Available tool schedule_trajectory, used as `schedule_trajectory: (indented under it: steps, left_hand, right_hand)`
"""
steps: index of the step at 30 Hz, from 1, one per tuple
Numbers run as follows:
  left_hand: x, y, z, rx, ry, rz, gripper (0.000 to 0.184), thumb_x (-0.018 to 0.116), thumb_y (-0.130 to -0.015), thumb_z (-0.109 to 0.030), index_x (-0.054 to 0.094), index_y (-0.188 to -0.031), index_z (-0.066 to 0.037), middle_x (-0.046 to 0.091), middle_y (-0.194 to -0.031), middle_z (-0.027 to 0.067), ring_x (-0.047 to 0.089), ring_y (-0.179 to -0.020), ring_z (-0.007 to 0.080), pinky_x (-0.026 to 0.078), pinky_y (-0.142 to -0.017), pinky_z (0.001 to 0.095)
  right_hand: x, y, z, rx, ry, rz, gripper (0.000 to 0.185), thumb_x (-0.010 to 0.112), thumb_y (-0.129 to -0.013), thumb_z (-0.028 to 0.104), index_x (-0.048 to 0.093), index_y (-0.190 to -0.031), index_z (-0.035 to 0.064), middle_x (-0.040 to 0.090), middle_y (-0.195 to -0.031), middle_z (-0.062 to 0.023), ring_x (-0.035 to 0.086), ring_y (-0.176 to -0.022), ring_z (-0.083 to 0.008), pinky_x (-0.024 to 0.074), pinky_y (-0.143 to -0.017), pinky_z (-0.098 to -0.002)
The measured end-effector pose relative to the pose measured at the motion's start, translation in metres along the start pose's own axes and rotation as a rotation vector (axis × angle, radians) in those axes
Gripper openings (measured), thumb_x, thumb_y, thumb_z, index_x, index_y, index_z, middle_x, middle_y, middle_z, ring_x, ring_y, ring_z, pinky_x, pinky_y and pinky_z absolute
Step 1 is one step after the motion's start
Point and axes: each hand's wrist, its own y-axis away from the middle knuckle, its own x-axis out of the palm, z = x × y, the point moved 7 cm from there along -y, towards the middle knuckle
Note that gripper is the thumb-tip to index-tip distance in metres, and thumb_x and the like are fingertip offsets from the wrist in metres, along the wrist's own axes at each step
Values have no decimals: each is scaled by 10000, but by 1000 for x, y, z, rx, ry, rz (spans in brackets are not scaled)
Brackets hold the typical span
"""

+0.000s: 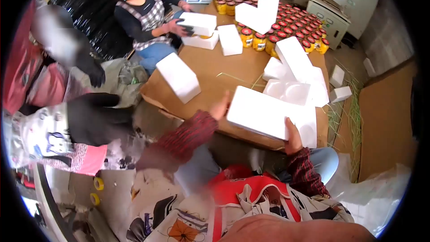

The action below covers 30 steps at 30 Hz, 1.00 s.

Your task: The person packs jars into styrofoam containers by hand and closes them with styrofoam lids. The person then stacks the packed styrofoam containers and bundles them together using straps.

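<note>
My right hand grips the right end of a white foam box over the near edge of the cardboard-topped table. My left hand, slightly blurred, is beside the box's left end with its fingers stretched out; whether it touches the box I cannot tell. Right behind the box lies a foam tray with round hollows. Another foam block leans over further white pieces there. To the left, a separate foam box lies on the cardboard.
Many red-lidded jars of yellow contents crowd the table's far side, with foam blocks on top. A seated co-worker handles a foam box. Another person's black-gloved hand reaches in from the left. Cardboard stands right.
</note>
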Motion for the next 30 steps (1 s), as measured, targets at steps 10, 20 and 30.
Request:
schedule_trajectory:
  steps: [10, 20, 30]
  left_hand:
    - [-165, 137, -104, 661, 626, -765, 480, 356, -975, -416, 569, -1141, -19, 632, -965, 73, 592, -862, 164, 481, -774, 311]
    - [-231, 159, -46, 621, 736, -1073, 386, 435, -949, -334, 554, -1165, -37, 604, -1017, 61, 568, -894, 165, 468, -781, 297]
    - [-140, 47, -74, 511, 116, -536, 278, 496, -938, -201, 566, -1159, -47, 604, -1028, 41, 569, -863, 135, 464, -746, 242]
  right_hand:
    - [178, 10, 55, -84, -153, 379, 509, 575, -932, 242, 388, -1331, -12, 522, -1210, -90, 518, -1044, -132, 441, -895, -286]
    - [231, -3, 68, -268, -85, 696, 641, 531, -948, 337, 252, -1424, 11, 446, -1322, -93, 427, -1188, -136, 367, -1001, -299]
    - [-42, -280, 122, -228, 1952, -583, 465, 632, -779, 179, 487, -1216, 112, 638, -1036, -119, 621, -976, -309, 464, -848, -452]
